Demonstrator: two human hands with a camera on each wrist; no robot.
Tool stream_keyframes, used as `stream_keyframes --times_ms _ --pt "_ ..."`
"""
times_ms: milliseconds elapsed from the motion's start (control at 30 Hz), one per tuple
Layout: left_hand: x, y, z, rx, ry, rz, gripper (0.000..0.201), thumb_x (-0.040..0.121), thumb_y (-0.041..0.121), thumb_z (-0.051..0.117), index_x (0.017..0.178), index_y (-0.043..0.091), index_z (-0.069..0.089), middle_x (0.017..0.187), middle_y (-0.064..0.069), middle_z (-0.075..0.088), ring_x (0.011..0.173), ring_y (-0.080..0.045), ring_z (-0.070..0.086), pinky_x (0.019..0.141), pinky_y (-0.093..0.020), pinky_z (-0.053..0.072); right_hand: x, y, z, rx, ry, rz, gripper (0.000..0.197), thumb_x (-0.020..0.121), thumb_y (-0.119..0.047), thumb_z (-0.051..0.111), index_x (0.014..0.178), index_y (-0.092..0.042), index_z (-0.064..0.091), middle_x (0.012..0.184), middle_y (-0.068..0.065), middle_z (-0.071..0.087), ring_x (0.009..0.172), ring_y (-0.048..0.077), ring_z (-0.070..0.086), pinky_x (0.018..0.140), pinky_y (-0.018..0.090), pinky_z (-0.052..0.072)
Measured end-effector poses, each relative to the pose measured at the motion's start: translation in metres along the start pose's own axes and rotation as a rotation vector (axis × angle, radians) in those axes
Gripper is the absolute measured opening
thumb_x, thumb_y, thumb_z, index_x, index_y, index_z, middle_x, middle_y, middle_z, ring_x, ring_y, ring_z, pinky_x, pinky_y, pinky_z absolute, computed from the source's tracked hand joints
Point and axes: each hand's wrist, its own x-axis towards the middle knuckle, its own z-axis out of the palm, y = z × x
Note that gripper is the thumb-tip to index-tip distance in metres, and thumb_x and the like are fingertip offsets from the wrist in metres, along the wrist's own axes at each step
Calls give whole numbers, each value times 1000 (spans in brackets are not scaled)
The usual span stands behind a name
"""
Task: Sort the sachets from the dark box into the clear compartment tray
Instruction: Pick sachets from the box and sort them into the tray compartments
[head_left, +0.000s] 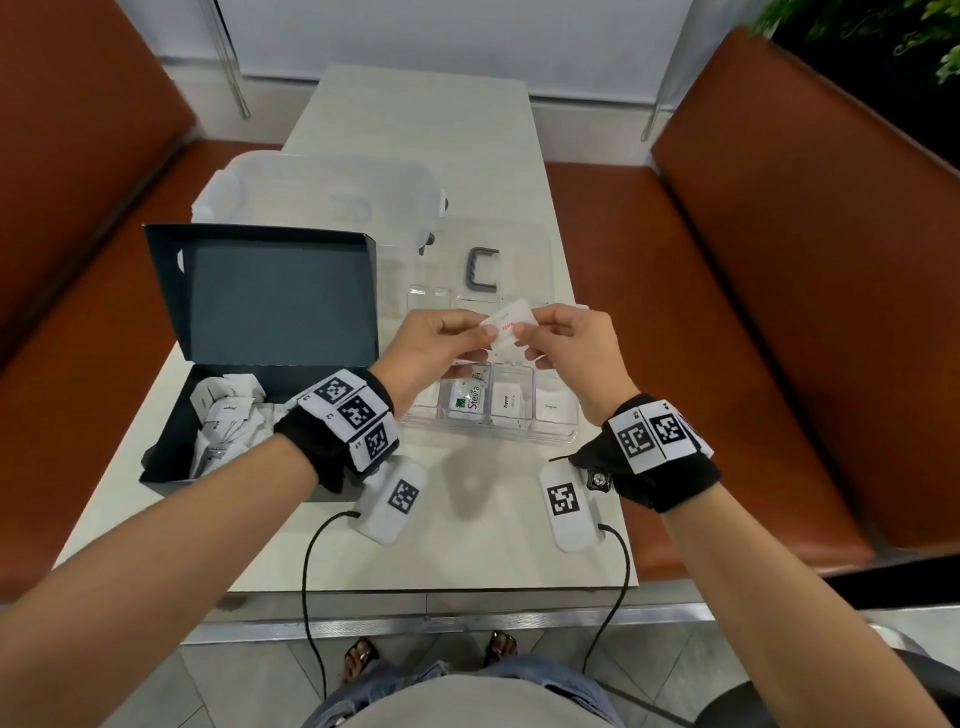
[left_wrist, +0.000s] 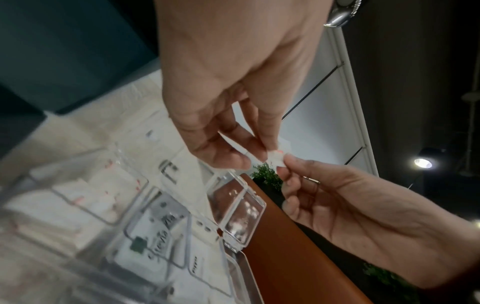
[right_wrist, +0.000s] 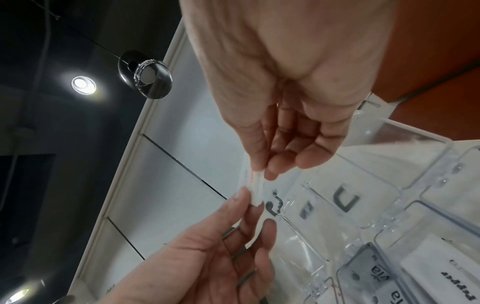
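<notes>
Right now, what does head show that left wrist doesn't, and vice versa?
Head only: the dark box with its lid up and loose sachets left inside. Left wrist only: a ring on the right hand. Both: left hand and right hand pinching white sachets with red print above the clear compartment tray, where a Stevia sachet lies.

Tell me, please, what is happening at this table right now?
A person is sorting sachets. Both the left hand and right hand pinch white sachets with red print above the clear compartment tray, which already holds some. More sachets wait in the open dark box on the left.
</notes>
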Motion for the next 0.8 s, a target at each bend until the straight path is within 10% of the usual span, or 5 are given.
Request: stream_keyframes --times_ms 167,367,800 --pt "-2 1 -25 61 57 34 5 86 18 72 90 20 74 78 4 72 69 -2 65 62 -14 53 7 -5 14 15 0 -45 11 84 -9 70 95 -10 69 76 4 69 61 8 61 57 16 49" --pt "-12 -11 -51 161 98 -9 23 91 17 66 113 21 66 95 1 69 76 -9 67 64 -21 54 32 0 43 -114 -14 -59 8 82 -8 71 85 -16 70 73 2 69 53 5 54 54 13 42" --pt "-33 -32 -92 168 189 -25 18 97 18 56 113 22 63 105 -4 66 81 -9 68 66 -19 54 44 27 106 -644 -238 -65 13 86 -8 62 90 -15 71 90 10 71 91 26 65 89 38 51"
